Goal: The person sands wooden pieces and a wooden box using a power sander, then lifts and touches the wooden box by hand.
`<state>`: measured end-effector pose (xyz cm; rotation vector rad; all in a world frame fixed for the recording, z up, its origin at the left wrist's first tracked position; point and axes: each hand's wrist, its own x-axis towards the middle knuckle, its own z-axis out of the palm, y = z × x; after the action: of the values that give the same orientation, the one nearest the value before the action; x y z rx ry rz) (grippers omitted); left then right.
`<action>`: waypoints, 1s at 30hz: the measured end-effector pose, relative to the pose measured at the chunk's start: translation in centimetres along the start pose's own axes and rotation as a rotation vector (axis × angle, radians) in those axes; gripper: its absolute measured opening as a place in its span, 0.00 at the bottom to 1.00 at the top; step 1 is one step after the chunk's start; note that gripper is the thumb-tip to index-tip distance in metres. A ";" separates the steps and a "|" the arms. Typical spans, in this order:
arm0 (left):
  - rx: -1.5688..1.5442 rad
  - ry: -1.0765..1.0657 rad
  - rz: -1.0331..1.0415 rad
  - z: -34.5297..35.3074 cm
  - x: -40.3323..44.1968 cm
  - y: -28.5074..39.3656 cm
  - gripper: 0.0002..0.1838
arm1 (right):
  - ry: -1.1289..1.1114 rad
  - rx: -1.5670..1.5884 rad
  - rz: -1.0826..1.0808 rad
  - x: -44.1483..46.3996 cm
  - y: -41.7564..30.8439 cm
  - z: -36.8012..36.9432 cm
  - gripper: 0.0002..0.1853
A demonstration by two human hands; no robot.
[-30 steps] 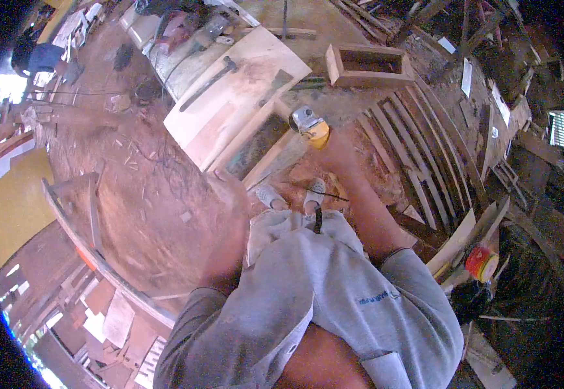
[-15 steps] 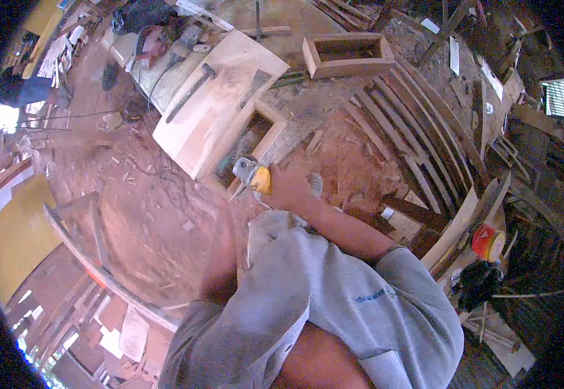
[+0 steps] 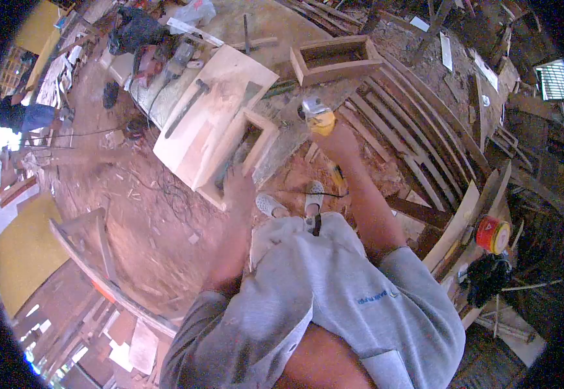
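Observation:
My right hand (image 3: 335, 139) grips a yellow power tool (image 3: 321, 120) with a grey metal head, which looks like an angle grinder. The tool is raised to the right of a small rectangular wooden frame (image 3: 264, 144), and its yellow rear end shows below the hand. At the near end of that frame is my left hand (image 3: 238, 185), its fingers at the inner edge; blur hides how firmly they close. Beside the frame, a pale wooden board (image 3: 188, 146) carries a hammer (image 3: 188, 107) and a dark flat piece (image 3: 251, 93).
Beyond the frame stands a second wooden box frame (image 3: 337, 58). Long wooden strips (image 3: 418, 136) lie to the right. A red and yellow tin (image 3: 492, 235) is at far right. Wood scraps and cords cover the dirt floor, and a curved timber piece (image 3: 110, 295) lies at left.
My right hand has lifted the power tool up and right, away from the frame's near end. My left hand has come forward to the frame. Both shoes now show.

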<state>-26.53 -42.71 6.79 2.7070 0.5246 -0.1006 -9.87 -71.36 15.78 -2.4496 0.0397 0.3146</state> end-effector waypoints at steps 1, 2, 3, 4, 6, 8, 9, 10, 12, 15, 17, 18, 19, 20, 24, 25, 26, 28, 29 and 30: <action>-0.030 -0.007 -0.017 -1.0 0.4 -0.2 0.23 | 0.065 0.049 0.022 -0.8 0.3 -0.9 0.31; -0.060 -0.014 -0.034 -2.0 0.9 -0.5 0.24 | 0.125 0.099 0.048 -1.4 0.7 -1.8 0.31; -0.113 -0.002 -0.077 -6.7 0.8 1.2 0.26 | 0.038 0.087 0.127 -1.6 1.5 -2.5 0.32; -0.168 0.016 -0.123 -9.3 1.0 1.8 0.29 | -0.050 0.073 0.200 -1.7 2.5 -3.3 0.33; -0.387 -0.086 -0.212 -10.3 1.9 0.2 0.33 | -0.089 0.239 0.132 -2.5 4.4 -4.0 0.37; -0.502 -0.195 -0.311 -8.1 3.2 -2.2 0.38 | 0.028 0.143 0.122 -3.4 5.6 -3.6 0.39; -0.554 -0.247 -0.366 -7.0 3.9 -3.5 0.40 | 0.088 0.094 0.121 -3.9 5.9 -3.5 0.39; -0.602 -0.307 -0.425 -6.1 4.3 -3.8 0.40 | 0.118 0.107 0.094 -4.4 5.6 -3.5 0.37; -0.625 -0.383 -0.503 -4.8 5.2 -3.9 0.40 | 0.185 0.126 0.049 -5.3 5.0 -3.6 0.33; -0.563 -0.448 -0.553 -4.5 6.8 -4.1 0.41 | 0.093 0.105 0.146 -6.0 4.7 -3.6 0.39; -0.471 -0.474 -0.551 -5.0 8.1 -4.3 0.41 | -0.044 0.088 0.227 -6.4 1.9 -5.4 0.37; -0.424 -0.482 -0.539 -5.4 8.6 -4.3 0.42 | -0.115 0.082 0.267 -6.6 1.1 -5.9 0.36; -0.374 -0.472 -0.514 -5.8 8.9 -4.3 0.42 | -0.092 0.087 0.239 -6.7 1.3 -5.6 0.37; -0.338 -0.436 -0.465 -6.4 9.1 -4.3 0.42 | -0.068 0.093 0.211 -6.8 1.9 -5.1 0.37; -0.248 -0.199 -0.094 -7.1 9.5 -5.8 0.42 | 0.008 0.166 0.076 -7.8 2.7 -4.1 0.39; -0.208 -0.165 -0.072 -6.6 9.0 -6.3 0.41 | -0.012 0.148 0.096 -7.8 2.2 -4.0 0.40; -0.168 -0.128 -0.045 -5.9 8.9 -6.4 0.41 | -0.026 0.131 0.113 -7.5 1.4 -3.8 0.41; -0.140 -0.105 -0.029 -5.8 8.4 -5.7 0.38 | -0.077 0.092 0.097 -7.5 -0.9 -3.9 0.42; -0.154 -0.112 -0.044 -6.3 8.2 -5.1 0.36 | -0.116 0.070 0.057 -7.2 -2.2 -3.8 0.41; -0.168 -0.118 -0.065 -6.9 7.6 -4.9 0.34 | -0.159 0.047 0.014 -7.0 -3.3 -3.4 0.41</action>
<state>-21.33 -33.26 10.40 2.5033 0.5592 -0.2225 -15.62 -71.26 22.01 -2.3710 -0.0045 0.5082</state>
